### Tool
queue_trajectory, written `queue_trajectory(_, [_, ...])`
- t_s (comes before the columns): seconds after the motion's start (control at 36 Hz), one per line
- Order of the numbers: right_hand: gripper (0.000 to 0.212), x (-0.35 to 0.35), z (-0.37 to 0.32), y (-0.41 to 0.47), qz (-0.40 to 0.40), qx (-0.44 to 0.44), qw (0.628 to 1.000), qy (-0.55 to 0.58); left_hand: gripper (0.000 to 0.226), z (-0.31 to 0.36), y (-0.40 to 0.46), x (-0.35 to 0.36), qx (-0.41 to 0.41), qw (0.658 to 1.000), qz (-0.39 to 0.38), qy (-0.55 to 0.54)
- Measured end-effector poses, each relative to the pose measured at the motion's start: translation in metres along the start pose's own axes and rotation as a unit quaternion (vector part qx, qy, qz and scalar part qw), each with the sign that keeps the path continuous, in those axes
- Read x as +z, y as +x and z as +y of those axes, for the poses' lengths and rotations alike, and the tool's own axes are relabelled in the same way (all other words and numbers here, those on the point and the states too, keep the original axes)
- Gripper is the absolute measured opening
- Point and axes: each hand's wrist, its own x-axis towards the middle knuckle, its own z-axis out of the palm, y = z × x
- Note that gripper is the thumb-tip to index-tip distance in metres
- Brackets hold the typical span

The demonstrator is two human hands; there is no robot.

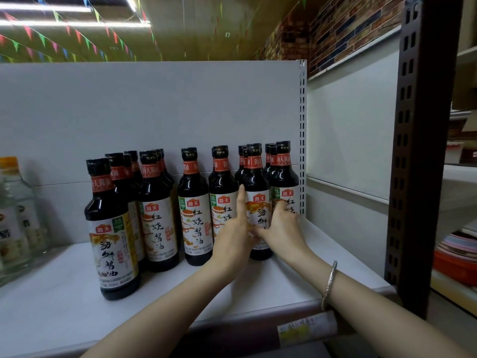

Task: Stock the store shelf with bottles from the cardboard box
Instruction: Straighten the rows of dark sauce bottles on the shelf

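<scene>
Two hands are set on one soy sauce bottle [256, 202], which stands upright on the white shelf [64, 306], second column from the slotted upright [302, 135] at the right end of the shelf. Left of that bottle, the left hand [232, 236] lies against its side with the forefinger straight and pointing up, so those fingers are apart and not closed round it. On its other side, the right hand [281, 226] is curled against the label, the fingers pressed on the bottle; a bracelet [329, 285] is worn on that wrist.

The step is judged to be squaring this bottle into its row. It would be done best by keeping the base flat on the shelf, sliding rather than lifting, and turning the label to the front without knocking the neighbours.

Counted from the far end toward the upright: at least two clear bottles [15, 215], then roughly fifteen dark bottles in six columns, the rear ones partly hidden. No cardboard box is in view.
</scene>
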Motion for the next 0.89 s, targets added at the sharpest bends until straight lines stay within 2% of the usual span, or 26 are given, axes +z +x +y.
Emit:
queue_trajectory(0.39, [0.06,0.01,0.001,0.009,0.01,0.007,0.999,-0.05,0.103,-0.003,0.005,0.007,-0.014,0.998,0.013,0.062])
queue_trajectory(0.69, [0.056,0.007,0.007,0.015,0.004,-0.005,1.0,-0.031,0.12,-0.015,0.006,0.009,0.001,1.0,-0.002,0.005])
queue_trajectory(0.78, [0.041,-0.007,0.012,0.015,0.046,-0.006,0.999,-0.011,0.107,-0.01,0.004,0.002,-0.001,1.0,0.013,-0.027])
queue_trajectory(0.89, [0.031,-0.028,0.022,0.017,0.135,-0.018,0.989,-0.049,0.091,0.0,0.003,-0.004,0.076,0.994,0.069,0.032])
